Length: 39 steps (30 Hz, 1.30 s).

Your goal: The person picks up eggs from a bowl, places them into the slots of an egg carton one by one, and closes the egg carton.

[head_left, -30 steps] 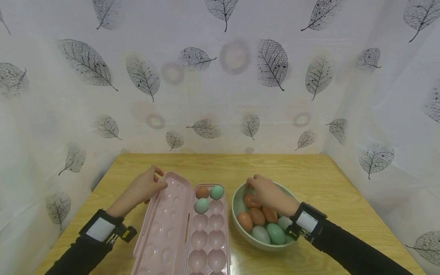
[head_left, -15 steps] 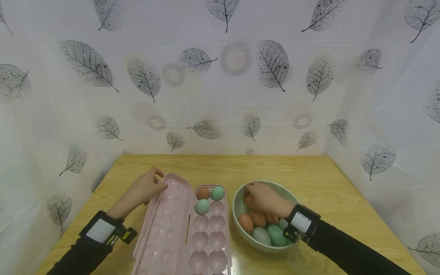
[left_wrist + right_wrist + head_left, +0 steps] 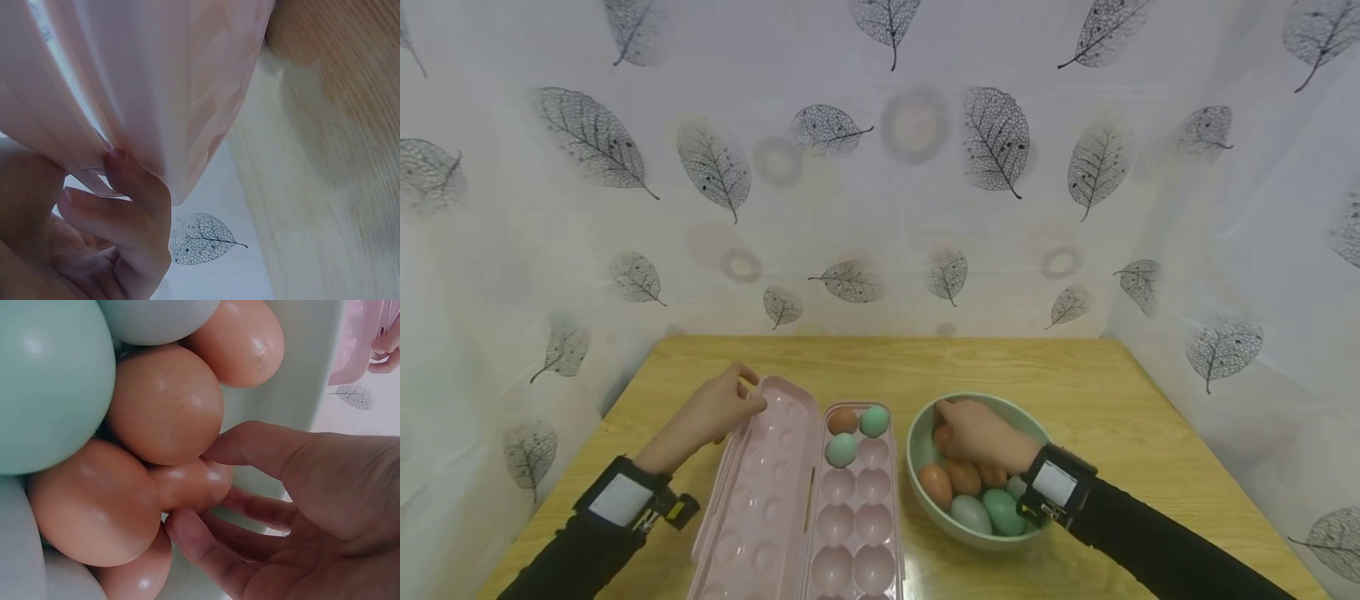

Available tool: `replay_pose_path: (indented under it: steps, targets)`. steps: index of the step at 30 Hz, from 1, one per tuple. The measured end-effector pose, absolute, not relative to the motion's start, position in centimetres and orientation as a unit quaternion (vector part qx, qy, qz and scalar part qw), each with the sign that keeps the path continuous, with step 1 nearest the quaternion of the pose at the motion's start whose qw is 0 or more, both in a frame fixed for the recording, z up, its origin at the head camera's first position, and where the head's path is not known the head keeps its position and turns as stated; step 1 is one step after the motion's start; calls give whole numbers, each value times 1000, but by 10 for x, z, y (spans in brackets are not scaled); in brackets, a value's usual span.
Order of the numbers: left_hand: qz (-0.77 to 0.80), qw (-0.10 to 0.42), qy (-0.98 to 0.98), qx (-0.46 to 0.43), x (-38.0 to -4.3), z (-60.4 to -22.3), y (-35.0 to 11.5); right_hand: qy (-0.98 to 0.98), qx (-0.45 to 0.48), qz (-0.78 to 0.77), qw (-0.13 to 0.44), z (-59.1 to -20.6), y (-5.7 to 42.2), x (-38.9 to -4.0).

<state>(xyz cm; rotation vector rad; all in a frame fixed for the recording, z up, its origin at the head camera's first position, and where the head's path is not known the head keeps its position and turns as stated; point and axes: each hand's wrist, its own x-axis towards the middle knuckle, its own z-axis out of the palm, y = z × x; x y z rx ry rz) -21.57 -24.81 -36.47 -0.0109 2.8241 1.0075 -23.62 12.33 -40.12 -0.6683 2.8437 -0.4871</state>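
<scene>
My left hand (image 3: 718,408) pinches the far left edge of the raised lid (image 3: 767,483) of a pink plastic egg box; the left wrist view has the thumb and fingers at the lid's rim (image 3: 144,81). Inside the pale green bowl (image 3: 917,467), my right hand (image 3: 985,433) reaches down among the eggs. Its thumb and fingers close around a brown egg (image 3: 194,484) that lies partly under another brown egg (image 3: 169,403), as the right wrist view shows. In the head view the hand hides most of the gripped egg.
The box's base (image 3: 853,500) holds a brown egg (image 3: 842,421) and two green eggs (image 3: 874,421) in its far cups. More brown, green and pale eggs (image 3: 970,514) fill the bowl. Both stand on a wooden table (image 3: 887,367) before a leaf-patterned sheet (image 3: 910,208).
My right hand has sunk deeper into the bowl, and its fingers have come around a brown egg. The left hand stays at the lid's edge.
</scene>
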Motion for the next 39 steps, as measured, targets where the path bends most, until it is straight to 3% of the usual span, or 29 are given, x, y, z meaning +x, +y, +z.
replay_pose_path:
  steps: [31, 39]
  targets:
    - [335, 71, 940, 4, -216, -365, -248, 959, -214, -142, 117, -392, 125, -230]
    - [337, 68, 939, 1, -217, -367, -249, 958, -219, -157, 96, -383, 129, -228]
